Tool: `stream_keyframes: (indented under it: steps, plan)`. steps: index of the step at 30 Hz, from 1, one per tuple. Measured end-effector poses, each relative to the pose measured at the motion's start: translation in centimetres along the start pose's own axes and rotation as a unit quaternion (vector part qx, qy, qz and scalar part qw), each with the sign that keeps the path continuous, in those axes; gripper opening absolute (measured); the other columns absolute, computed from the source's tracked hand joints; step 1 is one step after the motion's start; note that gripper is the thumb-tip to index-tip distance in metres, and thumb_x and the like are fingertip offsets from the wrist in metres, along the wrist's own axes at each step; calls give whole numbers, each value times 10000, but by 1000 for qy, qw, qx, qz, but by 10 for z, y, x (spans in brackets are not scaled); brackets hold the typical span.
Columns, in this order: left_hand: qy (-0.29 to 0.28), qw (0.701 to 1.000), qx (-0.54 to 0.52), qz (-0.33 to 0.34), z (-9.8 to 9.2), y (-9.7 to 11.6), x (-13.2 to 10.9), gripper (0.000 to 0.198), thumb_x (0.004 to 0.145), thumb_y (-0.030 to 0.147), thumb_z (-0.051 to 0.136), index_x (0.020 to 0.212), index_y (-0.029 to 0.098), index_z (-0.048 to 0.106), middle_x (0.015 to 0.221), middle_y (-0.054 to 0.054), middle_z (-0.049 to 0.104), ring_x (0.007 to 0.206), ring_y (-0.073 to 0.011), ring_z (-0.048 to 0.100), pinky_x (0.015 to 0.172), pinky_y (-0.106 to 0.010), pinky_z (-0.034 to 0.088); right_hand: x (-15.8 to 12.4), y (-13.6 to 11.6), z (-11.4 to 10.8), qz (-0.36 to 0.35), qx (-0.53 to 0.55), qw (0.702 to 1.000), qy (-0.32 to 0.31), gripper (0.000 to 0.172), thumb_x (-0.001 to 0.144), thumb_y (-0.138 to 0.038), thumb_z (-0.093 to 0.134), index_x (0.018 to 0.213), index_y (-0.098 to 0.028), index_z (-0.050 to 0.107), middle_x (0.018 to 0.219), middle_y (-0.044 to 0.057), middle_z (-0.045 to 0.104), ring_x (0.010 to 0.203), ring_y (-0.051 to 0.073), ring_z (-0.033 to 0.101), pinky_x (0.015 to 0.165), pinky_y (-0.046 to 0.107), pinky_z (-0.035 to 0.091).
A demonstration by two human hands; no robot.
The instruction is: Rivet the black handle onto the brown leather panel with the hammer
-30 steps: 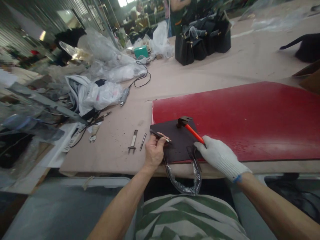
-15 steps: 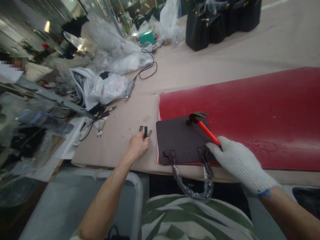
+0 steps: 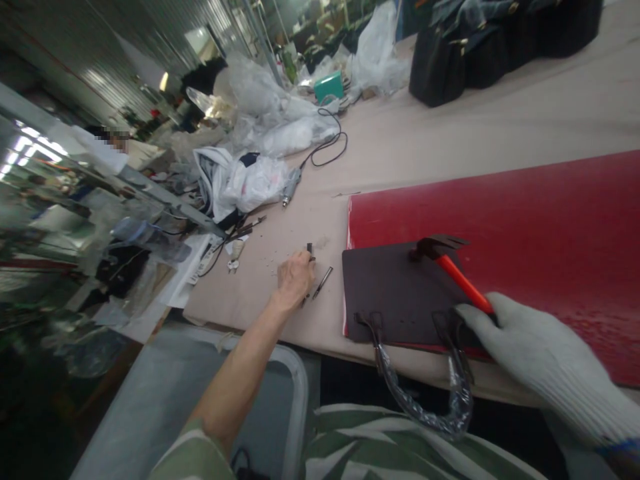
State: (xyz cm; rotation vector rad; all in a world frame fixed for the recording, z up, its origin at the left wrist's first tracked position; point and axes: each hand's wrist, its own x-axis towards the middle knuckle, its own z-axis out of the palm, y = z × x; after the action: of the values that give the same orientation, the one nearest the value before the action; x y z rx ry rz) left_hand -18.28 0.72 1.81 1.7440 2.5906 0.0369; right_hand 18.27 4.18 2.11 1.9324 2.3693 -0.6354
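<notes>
My right hand (image 3: 530,340), in a white knit glove, is closed round the orange handle of a claw hammer (image 3: 463,280). The hammer's dark head rests over a dark brown bag panel (image 3: 390,283), which lies on the left end of a red sheet (image 3: 500,207). Two dark handles wrapped in plastic (image 3: 425,410) hang from the panel over the table's front edge. Left of the panel, my bare left hand (image 3: 297,277) is closed over small dark metal tools on the table, mostly hidden under its fingers. A thin metal punch (image 3: 323,283) lies just right of it.
A grey rotary tool (image 3: 291,187) with a black cord lies farther back, beside plastic bags (image 3: 260,183). Pliers (image 3: 235,257) lie at the left. Black bags (image 3: 440,63) stand at the back right. A grey bin (image 3: 299,400) is below the front edge.
The view has swung left, so things appear farther right. The thin punch now lies apart from my left hand, whose fingers are lower over the remaining tools. My right hand still grips the hammer.
</notes>
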Motion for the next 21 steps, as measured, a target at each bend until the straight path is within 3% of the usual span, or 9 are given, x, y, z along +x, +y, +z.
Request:
stream_keyframes:
  steps: [3,6,11,15,17,19,21]
  plan:
    - [-54,998,0,22,5,9,-11,245,1009,319,502,970,207,716,1055,-120,748,1006,-280,718,851,-347,512,-2,-9,-6,39,-24,998,-46,403,999,-511,379,933,-202,630,786,143,688,717,305,667,575,342,354]
    - [-117,993,6,22,7,16,-14,253,997,337,510,946,189,708,1008,-146,752,982,-308,722,812,-364,519,-4,-13,-8,47,-33,997,-43,406,994,-530,387,933,-209,628,798,120,689,738,286,661,580,330,334]
    - [-136,987,33,78,7,27,-14,168,945,249,551,983,154,685,1073,-184,742,1036,-323,713,816,-362,523,-7,-14,-9,42,-34,998,-34,413,1000,-523,380,955,-201,634,802,119,695,741,283,666,579,331,316]
    - [-137,988,18,66,1,26,-13,160,916,210,520,917,158,671,986,-183,748,971,-323,727,803,-376,532,-9,-15,-10,48,-35,998,-34,412,1001,-527,388,971,-198,635,823,126,704,763,291,677,581,330,314]
    - [-97,993,-45,42,-6,24,-14,141,894,238,531,840,168,640,878,-151,738,899,-315,729,782,-383,542,-9,-15,-10,49,-37,998,-34,412,1002,-530,392,978,-198,635,836,127,709,773,289,683,581,328,314]
    - [-54,981,-183,15,-14,25,-19,146,873,273,546,774,179,598,769,-101,708,809,-279,728,741,-360,557,-9,-15,-9,47,-39,998,-33,412,1004,-532,393,982,-199,634,842,126,710,779,287,686,581,326,314]
    - [-39,925,-378,1,-18,33,-29,166,855,327,568,773,183,577,716,-54,684,705,-225,716,678,-320,574,-8,-14,-9,47,-40,998,-32,407,1004,-530,395,981,-200,631,845,127,710,783,291,687,581,327,312]
